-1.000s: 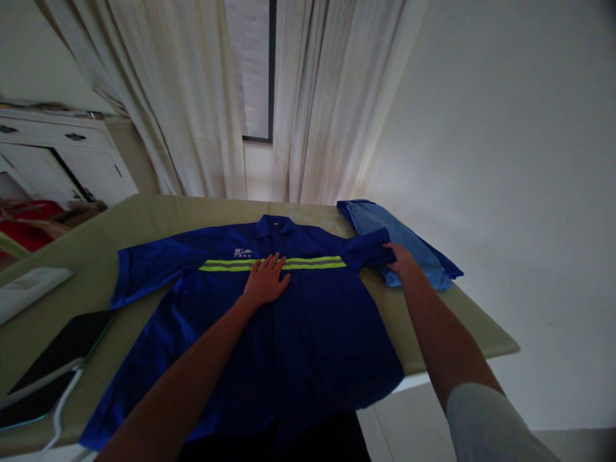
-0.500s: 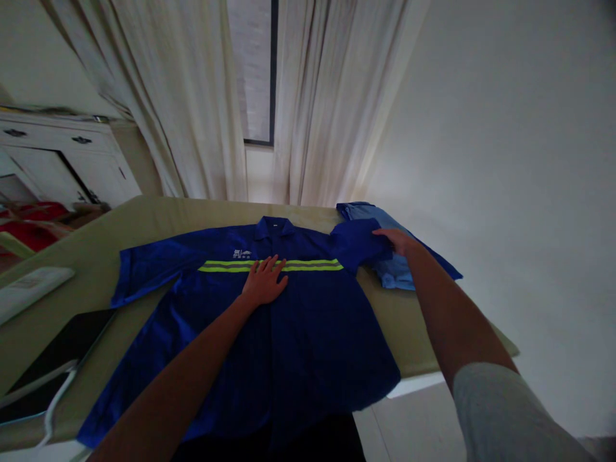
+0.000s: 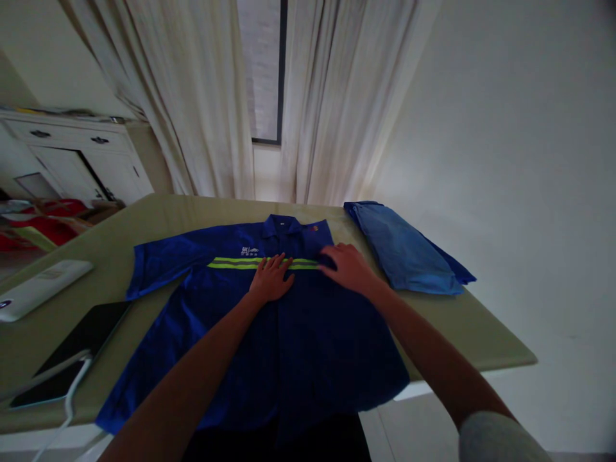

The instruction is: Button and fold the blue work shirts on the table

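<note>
A dark blue work shirt [image 3: 202,314] with two yellow-green reflective stripes lies spread on the greenish table [image 3: 462,327], collar at the far side. My left hand [image 3: 272,280] lies flat and open on the shirt's chest, over the stripes. My right hand [image 3: 347,269] rests on the shirt's right side, fingers curled over the sleeve it has folded inward across the chest. The shirt's left sleeve [image 3: 163,256] stays stretched out toward the left.
A folded light blue garment [image 3: 407,253] lies at the table's far right. A dark tablet [image 3: 72,343] with a white cable and a white flat device [image 3: 41,289] sit at the left. White curtains, a window and a white cabinet [image 3: 77,160] stand behind.
My right hand has lifted the shirt's right sleeve off the light blue garment and carried it left, folding it over the chest. My left hand has stayed put.
</note>
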`<state>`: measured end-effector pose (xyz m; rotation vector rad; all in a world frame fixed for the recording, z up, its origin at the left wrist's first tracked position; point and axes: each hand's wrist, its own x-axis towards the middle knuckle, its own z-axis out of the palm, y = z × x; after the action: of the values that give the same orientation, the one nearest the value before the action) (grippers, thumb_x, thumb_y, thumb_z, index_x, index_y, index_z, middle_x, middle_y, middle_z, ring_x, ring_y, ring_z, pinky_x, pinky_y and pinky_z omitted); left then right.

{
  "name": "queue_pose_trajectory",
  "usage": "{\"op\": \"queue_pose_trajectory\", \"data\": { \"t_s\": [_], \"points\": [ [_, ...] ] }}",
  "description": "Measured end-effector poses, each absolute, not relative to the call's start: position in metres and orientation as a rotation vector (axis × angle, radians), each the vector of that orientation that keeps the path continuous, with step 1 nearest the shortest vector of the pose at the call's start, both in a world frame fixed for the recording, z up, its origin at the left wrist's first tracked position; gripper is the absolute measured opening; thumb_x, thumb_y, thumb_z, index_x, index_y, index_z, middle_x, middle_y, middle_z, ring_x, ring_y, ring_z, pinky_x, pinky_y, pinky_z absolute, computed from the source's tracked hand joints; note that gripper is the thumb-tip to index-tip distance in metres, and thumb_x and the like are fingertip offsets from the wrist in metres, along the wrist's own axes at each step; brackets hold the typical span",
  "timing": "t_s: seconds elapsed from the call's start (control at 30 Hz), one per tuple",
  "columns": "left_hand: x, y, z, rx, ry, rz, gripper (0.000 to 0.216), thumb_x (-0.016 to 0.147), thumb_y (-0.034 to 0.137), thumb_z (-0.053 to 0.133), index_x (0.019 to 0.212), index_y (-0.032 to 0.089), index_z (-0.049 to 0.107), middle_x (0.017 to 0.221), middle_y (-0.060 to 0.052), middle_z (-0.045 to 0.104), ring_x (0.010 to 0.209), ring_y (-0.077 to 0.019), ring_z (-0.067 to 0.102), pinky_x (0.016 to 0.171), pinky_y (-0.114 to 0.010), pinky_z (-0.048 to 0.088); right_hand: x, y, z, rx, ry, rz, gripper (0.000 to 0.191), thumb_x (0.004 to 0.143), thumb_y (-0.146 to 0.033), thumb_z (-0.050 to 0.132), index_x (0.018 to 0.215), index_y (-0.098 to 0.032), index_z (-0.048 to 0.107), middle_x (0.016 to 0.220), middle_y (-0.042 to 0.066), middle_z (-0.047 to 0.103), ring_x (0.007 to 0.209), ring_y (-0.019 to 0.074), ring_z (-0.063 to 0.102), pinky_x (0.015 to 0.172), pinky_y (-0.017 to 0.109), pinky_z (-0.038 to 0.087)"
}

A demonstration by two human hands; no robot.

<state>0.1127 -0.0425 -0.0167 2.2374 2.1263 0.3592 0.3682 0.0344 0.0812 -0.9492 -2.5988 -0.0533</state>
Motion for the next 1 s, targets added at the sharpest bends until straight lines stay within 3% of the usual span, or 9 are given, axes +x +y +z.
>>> {"op": "queue_pose_trajectory", "data": {
  "t_s": [0.13, 0.3, 0.47, 0.57, 0.77, 0.9, 1.0],
  "points": [
    [0.109, -0.045, -0.015, 2.253, 2.074, 0.368, 0.066, 0.096, 0.037, 0.053, 0.160, 0.023, 0.046, 0.172, -0.011, 0.035, 0.156, -0.0346, 0.035, 0.129, -0.054, 0.020, 0.352, -0.027, 0.040, -1.011, -2.862, -0.213, 0.020, 0.088, -0.026, 0.075, 0.108, -0.023, 0.073, 0.109, 0.013, 0.073, 0.112, 0.0309, 0.064, 0.101, 0.043, 0.047],
    [0.106, -0.049, -0.009, 2.247, 2.024, 0.575, 0.079, 0.091, 0.031, 0.060, 0.166, 0.026, 0.034, 0.159, -0.012, 0.053, 0.143, -0.0320, 0.051, 0.124, -0.049, 0.029, 0.380, -0.046, 0.014, -1.222, -2.756, -0.187, 0.016, 0.093, -0.018, 0.066, 0.107, -0.024, 0.072, 0.109, 0.012, 0.071, 0.103, 0.0270, 0.066, 0.089, 0.036, 0.053],
    [0.103, -0.050, -0.007, 2.411, 1.864, 0.692, 0.053, 0.084, 0.015, 0.063, 0.135, 0.030, 0.069, 0.135, -0.008, 0.068, 0.126, -0.0286, 0.059, 0.114, -0.045, 0.039, 0.405, -0.048, 0.002, -1.243, -2.620, -0.081, 0.028, 0.094, -0.017, 0.062, 0.120, -0.022, 0.072, 0.115, 0.011, 0.070, 0.110, 0.0284, 0.065, 0.096, 0.040, 0.052],
    [0.104, -0.049, -0.009, 2.408, 1.847, 0.753, 0.039, 0.090, 0.014, 0.059, 0.121, 0.029, 0.077, 0.120, -0.009, 0.071, 0.117, -0.0277, 0.062, 0.107, -0.044, 0.044, 0.410, -0.045, 0.000, -1.266, -2.542, -0.033, 0.034, 0.092, -0.016, 0.064, 0.125, -0.021, 0.072, 0.119, 0.012, 0.071, 0.114, 0.0295, 0.065, 0.102, 0.043, 0.050],
    [0.104, -0.050, -0.010, 2.449, 1.848, 0.789, 0.040, 0.095, 0.012, 0.053, 0.121, 0.029, 0.078, 0.125, -0.008, 0.070, 0.115, -0.0273, 0.061, 0.102, -0.044, 0.047, 0.417, -0.042, -0.006, -1.094, -2.629, 0.220, 0.027, 0.097, -0.035, 0.067, 0.119, -0.023, 0.075, 0.119, 0.008, 0.076, 0.109, 0.0255, 0.071, 0.101, 0.039, 0.051],
    [0.102, -0.044, -0.013, 2.453, 1.777, 0.765, 0.039, 0.096, 0.013, 0.051, 0.112, 0.030, 0.082, 0.125, -0.006, 0.072, 0.116, -0.0260, 0.062, 0.106, -0.044, 0.047, 0.417, -0.041, 0.006, -1.053, -2.486, 0.372, 0.039, 0.108, -0.047, 0.048, 0.104, -0.022, 0.078, 0.104, 0.006, 0.079, 0.096, 0.0218, 0.073, 0.092, 0.034, 0.053],
    [0.102, -0.040, -0.015, 2.393, 1.715, 0.784, 0.039, 0.093, 0.010, 0.048, 0.103, 0.026, 0.083, 0.120, -0.006, 0.075, 0.114, -0.0234, 0.065, 0.109, -0.042, 0.047, 0.402, -0.030, 0.027, -1.182, -2.296, 0.309, 0.041, 0.108, -0.048, 0.046, 0.112, -0.022, 0.077, 0.108, 0.008, 0.078, 0.098, 0.0233, 0.073, 0.095, 0.037, 0.054]
  ]
}}
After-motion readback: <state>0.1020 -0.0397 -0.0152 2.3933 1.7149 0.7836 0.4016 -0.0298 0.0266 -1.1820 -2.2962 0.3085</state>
